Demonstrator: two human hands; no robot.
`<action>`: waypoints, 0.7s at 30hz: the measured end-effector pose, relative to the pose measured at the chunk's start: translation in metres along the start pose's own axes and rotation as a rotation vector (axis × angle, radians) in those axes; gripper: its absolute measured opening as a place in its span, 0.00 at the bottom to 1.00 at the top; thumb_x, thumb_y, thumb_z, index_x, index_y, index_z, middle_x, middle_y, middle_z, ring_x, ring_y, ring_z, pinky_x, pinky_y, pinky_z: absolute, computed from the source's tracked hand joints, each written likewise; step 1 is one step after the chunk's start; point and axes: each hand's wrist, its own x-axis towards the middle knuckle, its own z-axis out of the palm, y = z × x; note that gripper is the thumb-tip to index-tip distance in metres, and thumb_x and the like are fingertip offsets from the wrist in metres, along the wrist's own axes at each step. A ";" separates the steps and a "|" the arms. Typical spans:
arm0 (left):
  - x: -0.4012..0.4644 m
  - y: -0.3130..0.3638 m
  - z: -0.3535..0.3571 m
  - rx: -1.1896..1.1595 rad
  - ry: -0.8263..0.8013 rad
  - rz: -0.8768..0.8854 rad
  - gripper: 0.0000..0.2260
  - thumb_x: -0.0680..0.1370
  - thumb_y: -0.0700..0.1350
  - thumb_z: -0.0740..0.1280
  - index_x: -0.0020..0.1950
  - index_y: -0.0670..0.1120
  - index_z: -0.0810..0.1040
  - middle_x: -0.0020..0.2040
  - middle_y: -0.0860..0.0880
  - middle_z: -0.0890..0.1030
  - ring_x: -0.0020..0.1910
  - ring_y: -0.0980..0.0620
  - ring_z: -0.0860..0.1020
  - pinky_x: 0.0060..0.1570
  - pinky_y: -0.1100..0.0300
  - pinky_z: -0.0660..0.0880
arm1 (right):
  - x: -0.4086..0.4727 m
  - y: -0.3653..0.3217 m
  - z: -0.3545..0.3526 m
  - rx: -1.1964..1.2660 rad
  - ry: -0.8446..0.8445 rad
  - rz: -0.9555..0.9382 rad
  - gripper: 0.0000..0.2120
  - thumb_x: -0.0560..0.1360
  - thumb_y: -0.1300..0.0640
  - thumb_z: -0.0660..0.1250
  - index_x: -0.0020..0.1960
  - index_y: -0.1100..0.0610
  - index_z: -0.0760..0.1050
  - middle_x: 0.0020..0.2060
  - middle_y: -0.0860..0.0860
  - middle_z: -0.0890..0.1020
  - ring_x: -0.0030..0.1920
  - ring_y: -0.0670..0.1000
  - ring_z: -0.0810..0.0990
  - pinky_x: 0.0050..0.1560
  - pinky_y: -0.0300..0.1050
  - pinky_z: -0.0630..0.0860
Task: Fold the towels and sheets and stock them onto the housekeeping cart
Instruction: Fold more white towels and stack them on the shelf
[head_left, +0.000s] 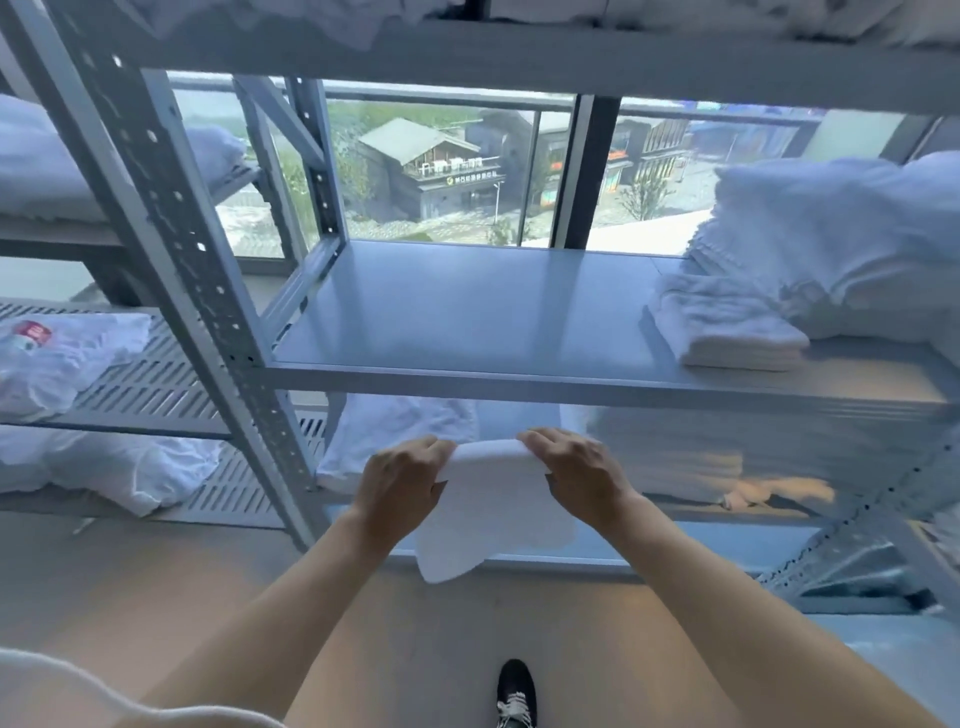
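A small white towel (488, 514) hangs in the air in front of a grey metal shelf rack. My left hand (400, 480) grips its top left edge and my right hand (576, 470) grips its top right edge, fingers curled over the fold. The lower part of the towel drops loose toward the floor. Just above my hands lies the middle shelf (467, 317), with a folded white towel stack (727, 327) at its right end and a taller pile of white linen (841, 234) behind that.
A slotted rack upright (208, 291) stands left of my hands. Loose white linen (400, 436) lies on the lower shelf behind the towel. A bagged white item (57, 358) rests on the perforated left shelf. A window is behind. My shoe (516, 693) is on the floor.
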 end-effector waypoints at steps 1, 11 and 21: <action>0.003 0.002 0.000 -0.012 0.004 0.007 0.16 0.64 0.40 0.78 0.49 0.48 0.81 0.38 0.50 0.81 0.36 0.42 0.82 0.29 0.57 0.74 | -0.002 0.002 -0.003 -0.001 -0.007 0.010 0.28 0.66 0.73 0.63 0.64 0.58 0.79 0.57 0.53 0.84 0.54 0.60 0.83 0.47 0.52 0.79; 0.080 0.013 0.042 -0.111 -0.066 0.052 0.12 0.77 0.39 0.66 0.59 0.43 0.80 0.50 0.45 0.85 0.48 0.39 0.83 0.45 0.49 0.79 | 0.015 0.067 -0.005 -0.029 -0.064 0.116 0.26 0.69 0.72 0.61 0.64 0.56 0.77 0.57 0.53 0.84 0.54 0.61 0.82 0.48 0.52 0.79; 0.206 -0.004 0.089 -0.166 -0.121 0.032 0.11 0.77 0.38 0.65 0.58 0.44 0.79 0.49 0.44 0.84 0.49 0.38 0.82 0.46 0.48 0.77 | 0.103 0.171 0.021 -0.036 -0.110 0.157 0.26 0.71 0.71 0.59 0.65 0.53 0.75 0.56 0.51 0.82 0.53 0.60 0.81 0.47 0.50 0.76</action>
